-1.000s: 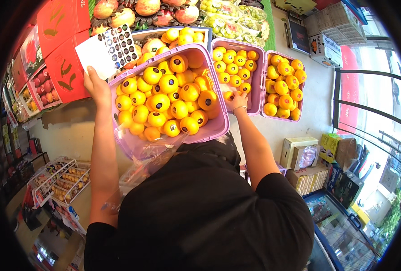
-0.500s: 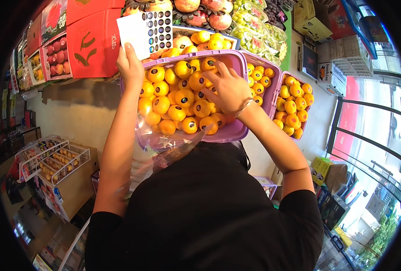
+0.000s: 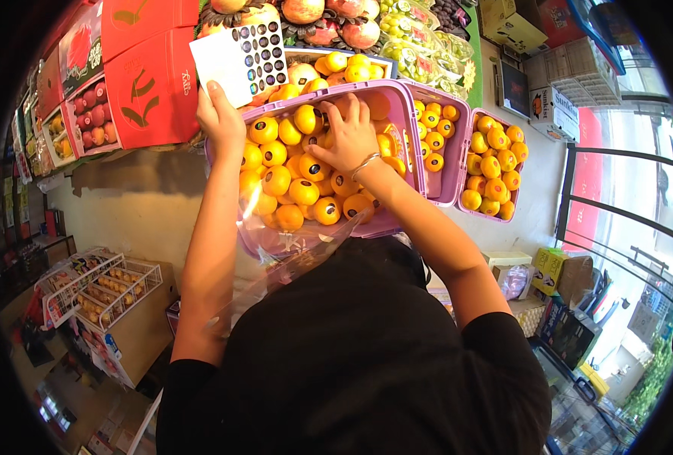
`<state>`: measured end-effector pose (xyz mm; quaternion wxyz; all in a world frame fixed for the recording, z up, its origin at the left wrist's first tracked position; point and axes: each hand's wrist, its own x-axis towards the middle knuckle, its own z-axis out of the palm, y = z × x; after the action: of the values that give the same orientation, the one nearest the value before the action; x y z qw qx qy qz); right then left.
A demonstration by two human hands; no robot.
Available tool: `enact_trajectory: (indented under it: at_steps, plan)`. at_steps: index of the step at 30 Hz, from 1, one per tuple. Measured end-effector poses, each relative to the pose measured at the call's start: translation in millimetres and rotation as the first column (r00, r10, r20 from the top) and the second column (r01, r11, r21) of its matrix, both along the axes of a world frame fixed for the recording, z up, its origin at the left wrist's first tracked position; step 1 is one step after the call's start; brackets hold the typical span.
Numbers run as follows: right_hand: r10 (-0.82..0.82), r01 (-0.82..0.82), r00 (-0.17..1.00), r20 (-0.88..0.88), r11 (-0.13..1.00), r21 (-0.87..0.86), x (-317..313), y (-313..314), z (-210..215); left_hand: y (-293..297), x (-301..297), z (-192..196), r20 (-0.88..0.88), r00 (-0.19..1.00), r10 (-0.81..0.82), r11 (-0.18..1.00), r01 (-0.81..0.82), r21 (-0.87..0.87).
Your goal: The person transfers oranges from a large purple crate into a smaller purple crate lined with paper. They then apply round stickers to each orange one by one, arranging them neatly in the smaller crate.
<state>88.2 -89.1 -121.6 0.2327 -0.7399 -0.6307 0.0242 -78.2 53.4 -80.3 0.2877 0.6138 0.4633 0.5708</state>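
1. Head view: the left hand (image 3: 221,120) pinches a white paper sheet of small round dark stickers (image 3: 239,59) at its lower edge, fingers closed on it, and rests against the rim of a shallow pink plastic crate (image 3: 408,125); the sheet stands upright over the crate's far-left corner.
2. The right hand (image 3: 349,136), a thin silver bangle (image 3: 364,164) on its wrist, lies palm down with fingers spread over the smooth, glossy yellow-orange round fruits (image 3: 302,191) heaped in that crate; whether it grips one I cannot tell, the fingertips being sunk among them.
3. Many of the fruits carry a dark round sticker; a crumpled clear plastic bag (image 3: 291,250) hangs from the crate's near edge.
4. Just right, touching it, stands a second pink crate (image 3: 454,176) of the same fruit, and farther right a third pink crate (image 3: 498,163).
5. Left are red cardboard boxes (image 3: 151,83); behind, large pinkish-red round fruits (image 3: 329,23) and clear tubs of green grapes (image 3: 420,45), partly cut off by the top rim.
6. The person's black shirt (image 3: 359,356) hides the crate's near side and whatever holds it up; the picture's rim is black, and the street at right is glaring and hard to read.
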Motion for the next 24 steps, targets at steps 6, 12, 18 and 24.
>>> enact_trajectory:
  at_steps: [6,12,18,24]
  plan:
    - [-0.132,0.129,0.991,-0.018,0.987,-0.096,-20.9,12.1,5.5,3.9,-1.9,-3.3,-0.002,1.000,-0.031,0.999,0.031,0.027]
    - [-0.177,0.177,0.984,-0.037,0.984,0.007,-23.4,13.5,-4.3,3.0,-3.7,-4.0,0.002,1.000,-0.031,1.000,0.031,-0.006]
    - [-0.039,0.046,0.994,-0.105,0.997,0.063,-29.6,-2.9,-2.8,0.3,3.7,1.9,0.013,0.999,-0.038,0.998,0.038,-0.052]
    - [0.110,-0.003,0.883,-0.455,0.973,0.230,-3.9,-17.8,18.3,0.1,8.0,4.7,0.017,0.998,-0.064,0.997,0.065,-0.036]
